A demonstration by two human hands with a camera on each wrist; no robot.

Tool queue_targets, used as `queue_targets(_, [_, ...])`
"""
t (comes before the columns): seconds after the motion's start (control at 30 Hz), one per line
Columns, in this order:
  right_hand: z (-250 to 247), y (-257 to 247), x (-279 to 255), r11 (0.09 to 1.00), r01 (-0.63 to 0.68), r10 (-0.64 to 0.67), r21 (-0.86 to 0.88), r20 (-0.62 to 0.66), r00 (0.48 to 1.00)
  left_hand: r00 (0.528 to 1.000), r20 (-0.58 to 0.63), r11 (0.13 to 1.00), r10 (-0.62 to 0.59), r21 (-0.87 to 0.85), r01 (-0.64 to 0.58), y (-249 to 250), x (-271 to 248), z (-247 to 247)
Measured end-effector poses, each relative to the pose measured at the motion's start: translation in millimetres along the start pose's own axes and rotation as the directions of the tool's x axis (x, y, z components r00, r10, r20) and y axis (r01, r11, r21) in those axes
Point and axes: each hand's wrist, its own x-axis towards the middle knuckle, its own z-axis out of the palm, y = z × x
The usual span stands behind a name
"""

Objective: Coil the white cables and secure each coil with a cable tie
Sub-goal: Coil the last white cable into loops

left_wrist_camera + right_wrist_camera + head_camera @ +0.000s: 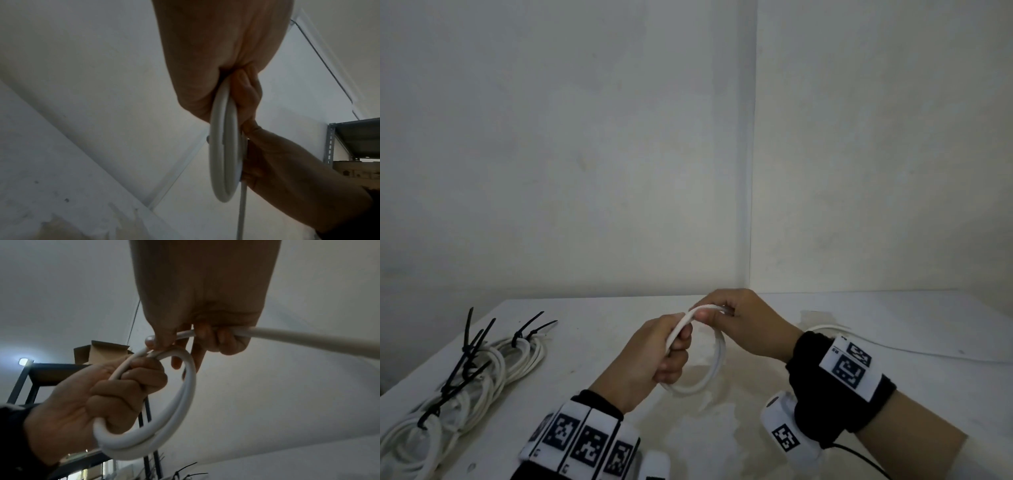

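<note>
Coiling was mid-way, looked like: finished tied coils [465, 377] piled far left on the desk [592, 342], then left hand [650, 363] fisted round the white cable [717, 356] loops, right hand [743, 325] pinching the strand feeding in. Probably needed another wrap next, then a tie. Couldn't tell remaining cable length, tail ran off behind right wrist.

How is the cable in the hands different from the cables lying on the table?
The held cable is up in the air, gripped by the left hand and right hand; the table cables lie flat. The table cables wear black ties; the held cable has none and trails a loose end. Both are white and looped.
</note>
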Motion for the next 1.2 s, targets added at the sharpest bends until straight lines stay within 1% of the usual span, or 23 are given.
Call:
queue_targets(0.07, [0.2,-1.2,-2.1,0.995,-0.062,0.056,0.075,0.089,0.994,1.0,0.005,0.999,0.003,-0.039,-0.003,2.2,-1.4,-1.3])
queue_targets(0.1, [0.0,-3.0,-2.9,0.991,-0.079,0.069,0.106,0.102,0.992,1.0,0.008,0.998,0.007,-0.062,-0.006,2.6,-1.5,-0.7])
queue_targets(0.17, [-1.1,-8.1,-2.8,0.981,-0.104,0.091,0.165,0.082,0.992,1.0,0.001,0.994,0.022,-0.107,-0.022,3.3,-1.7,2.5])
queue_targets(0.2, [-2.3,-10.3,-2.1,0.976,-0.113,0.101,0.186,0.07,0.992,0.999,-0.013,0.995,0.044,-0.09,-0.045,3.4,-1.9,4.1])
queue_targets(0.27, [-6.2,-12.1,0.2,0.974,-0.128,0.117,0.188,0.066,0.991,0.992,-0.048,0.993,0.114,0.045,-0.112,2.7,-1.1,7.5])
queue_targets(0.33, [-10.0,-13.0,1.1,0.974,-0.151,0.14,0.167,0.077,0.987,0.978,-0.088,0.967,0.187,0.192,-0.168,-0.3,0.6,8.0])
queue_targets(0.37, [-11.1,-12.7,1.3,0.975,-0.158,0.147,0.157,0.079,0.986,0.966,-0.093,0.937,0.24,0.281,-0.205,-3.0,1.9,6.6])
queue_targets(0.4, [-12.0,-12.5,1.3,0.976,-0.163,0.152,0.145,0.079,0.985,0.951,-0.083,0.889,0.296,0.388,-0.243,-5.8,2.9,5.0])
queue_targets(0.47, [-11.8,-11.5,0.8,0.978,-0.17,0.16,0.118,0.085,0.983,0.921,-0.044,0.762,0.387,0.578,-0.292,-11.0,3.2,1.7])
queue_targets(0.53, [-11.2,-10.4,0.6,0.981,-0.166,0.157,0.099,0.091,0.983,0.899,-0.031,0.68,0.436,0.666,-0.307,-13.2,2.3,0.1])
queue_targets(0.63, [-11.2,-8.8,1.5,0.984,-0.158,0.15,0.086,0.09,0.985,0.888,-0.021,0.64,0.46,0.701,-0.315,-12.1,3.3,0.8])
queue_targets(0.73, [-13.2,-7.2,2.3,0.984,-0.157,0.151,0.082,0.07,0.986,0.9,-0.021,0.664,0.436,0.683,-0.306,-13.1,8.4,-0.9])
queue_targets(0.87, [-17.5,-3.5,1.4,0.988,-0.152,0.15,0.03,0.075,0.986,0.951,0.015,0.775,0.309,0.575,-0.261,-11.6,11.4,-2.3])
queue_targets(0.93, [-18.4,-2.4,1.0,0.986,-0.16,0.157,0.038,0.067,0.985,0.952,0.006,0.799,0.307,0.542,-0.262,-10.7,11.3,1.1])
queue_targets(1.0, [-18.7,-2.4,0.8,0.984,-0.165,0.162,0.073,0.051,0.985,0.943,-0.038,0.825,0.33,0.497,-0.269,-11.9,10.2,7.8])
queue_targets(1.1, [-18.0,-3.2,-1.0,0.979,-0.168,0.166,0.115,0.028,0.986,0.94,-0.101,0.882,0.326,0.39,-0.264,-14.2,7.4,17.0])
queue_targets(1.2, [-16.3,0.6,-5.4,0.986,-0.138,0.138,0.097,0.01,0.99,0.94,-0.138,0.915,0.313,0.311,-0.259,-14.1,7.4,15.0])
